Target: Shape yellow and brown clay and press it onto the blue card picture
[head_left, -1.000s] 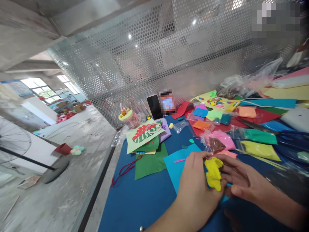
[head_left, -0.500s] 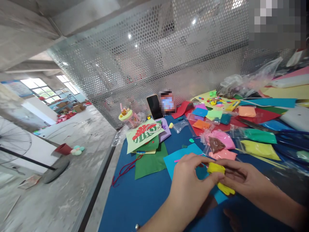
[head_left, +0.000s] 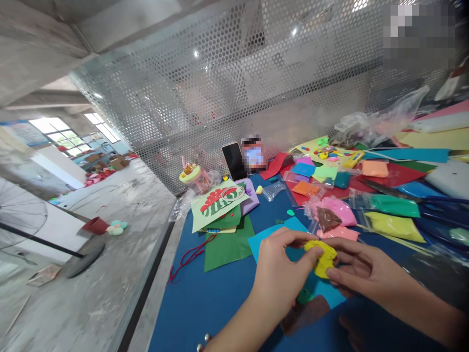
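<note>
A blue table (head_left: pixel 220 303) stands by a shiny metal wall full of little holes (head_left: pixel 227 88). Both hands pinch one soft yellow lump of clay (head_left: pixel 320 256) above the light blue paper (head_left: pixel 267 239). The left hand (head_left: pixel 282 276) and the right hand (head_left: pixel 361 271) curl around it. Behind the clay lie squishy bags of colored clay (head_left: pixel 395 215).

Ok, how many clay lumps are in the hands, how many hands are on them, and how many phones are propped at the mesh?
Yellow clay lump: 1
Hands on it, left hand and right hand: 2
Phone: 1
Total: 4
</note>
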The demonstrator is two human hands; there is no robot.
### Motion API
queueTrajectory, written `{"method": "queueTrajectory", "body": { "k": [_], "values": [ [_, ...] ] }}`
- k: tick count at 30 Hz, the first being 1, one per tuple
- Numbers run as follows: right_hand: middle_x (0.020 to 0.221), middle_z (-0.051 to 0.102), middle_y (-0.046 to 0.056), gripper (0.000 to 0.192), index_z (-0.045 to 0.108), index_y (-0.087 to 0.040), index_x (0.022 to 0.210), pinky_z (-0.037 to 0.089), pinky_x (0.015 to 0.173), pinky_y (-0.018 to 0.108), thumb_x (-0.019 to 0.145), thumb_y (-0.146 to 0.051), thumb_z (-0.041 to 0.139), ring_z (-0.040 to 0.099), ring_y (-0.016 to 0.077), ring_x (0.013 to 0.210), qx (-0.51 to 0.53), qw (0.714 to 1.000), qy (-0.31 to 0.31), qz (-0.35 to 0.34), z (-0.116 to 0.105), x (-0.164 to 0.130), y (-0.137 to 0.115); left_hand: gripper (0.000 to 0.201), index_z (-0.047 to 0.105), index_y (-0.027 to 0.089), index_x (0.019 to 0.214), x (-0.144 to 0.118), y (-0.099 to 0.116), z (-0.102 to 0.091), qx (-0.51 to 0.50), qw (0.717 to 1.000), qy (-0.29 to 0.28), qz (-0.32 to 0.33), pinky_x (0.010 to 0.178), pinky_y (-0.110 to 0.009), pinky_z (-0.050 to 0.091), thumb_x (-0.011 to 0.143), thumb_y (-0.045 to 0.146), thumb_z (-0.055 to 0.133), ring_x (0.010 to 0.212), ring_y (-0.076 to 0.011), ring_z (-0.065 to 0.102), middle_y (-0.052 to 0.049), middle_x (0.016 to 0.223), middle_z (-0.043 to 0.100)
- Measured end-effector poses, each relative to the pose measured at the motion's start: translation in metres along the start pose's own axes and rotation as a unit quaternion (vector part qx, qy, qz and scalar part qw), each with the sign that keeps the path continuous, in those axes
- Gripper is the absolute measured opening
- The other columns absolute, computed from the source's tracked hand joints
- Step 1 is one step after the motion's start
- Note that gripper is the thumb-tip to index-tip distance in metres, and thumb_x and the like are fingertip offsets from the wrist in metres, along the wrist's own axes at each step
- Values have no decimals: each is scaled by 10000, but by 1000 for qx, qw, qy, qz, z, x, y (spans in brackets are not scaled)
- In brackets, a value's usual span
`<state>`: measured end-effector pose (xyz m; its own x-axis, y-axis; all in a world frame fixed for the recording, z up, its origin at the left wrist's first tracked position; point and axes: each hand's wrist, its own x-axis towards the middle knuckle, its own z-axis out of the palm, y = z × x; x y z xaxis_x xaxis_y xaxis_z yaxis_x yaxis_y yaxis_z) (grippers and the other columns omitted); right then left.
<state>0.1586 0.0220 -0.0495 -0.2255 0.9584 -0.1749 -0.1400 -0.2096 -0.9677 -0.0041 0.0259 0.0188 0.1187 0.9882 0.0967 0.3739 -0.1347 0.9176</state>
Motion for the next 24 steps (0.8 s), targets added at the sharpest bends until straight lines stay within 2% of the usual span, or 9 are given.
{"method": "queueTrajectory", "body": {
  "k": [3,5,7,10,12,16,20,24],
  "values": [
    [727,699,50,500,662,-207,1004,513,457,268,645,-538,768,642,192,571,-24,999,-18,23,-7,5,-5,242,708,230,966,-1,0,0,34,997,-43,47,797,-298,500,726,209,729,857,-176,629,-26,935,695],
    [736,707,69,493,675,-199,1006,549,506,301,671,-554,742,666,222,616,-45,999,-12,26,-11,7,-8,420,666,234,1076,-2,-2,1,47,992,-75,86,856,-326,494,672,236,784,952,-203,615,-46,1049,672],
    [801,722,91,495,680,-191,1021,577,574,331,696,-563,720,688,246,680,-51,998,-8,22,-14,9,-9,474,648,230,1108,-2,-5,1,56,989,-84,106,886,-339,485,658,233,800,1003,-216,600,-60,1097,656],
    [869,729,101,529,665,-196,1057,588,636,349,654,-522,772,698,257,733,-31,998,-47,1,-14,8,-4,320,685,234,1008,-3,-6,4,70,994,-49,74,869,-328,489,702,204,773,943,-200,615,-44,1010,676],
    [854,728,90,547,657,-206,1058,584,624,331,611,-477,815,696,248,725,-9,998,-53,-15,-13,8,1,234,705,238,929,-5,-5,5,71,996,-28,49,844,-313,494,708,185,766,871,-184,625,-25,933,687],
    [738,708,54,402,678,-216,917,575,597,309,623,-456,810,693,250,723,-39,998,-43,-11,-14,8,5,193,726,251,857,-8,-2,7,60,997,-27,36,793,-297,500,708,130,742,799,-168,620,-7,850,688],
    [673,689,35,329,663,-217,785,574,600,303,632,-476,797,689,240,691,-92,993,-77,9,-17,9,-6,140,737,235,813,-5,-1,9,-14,999,-25,-17,720,-269,504,704,148,740,754,-155,619,-12,815,683],
    [663,678,28,356,646,-203,753,557,567,275,641,-514,780,674,207,641,-94,994,-63,7,-16,9,-14,103,741,214,797,0,-2,7,-73,997,-6,-35,674,-259,490,697,192,746,724,-149,610,-19,795,667]
  ]
}}
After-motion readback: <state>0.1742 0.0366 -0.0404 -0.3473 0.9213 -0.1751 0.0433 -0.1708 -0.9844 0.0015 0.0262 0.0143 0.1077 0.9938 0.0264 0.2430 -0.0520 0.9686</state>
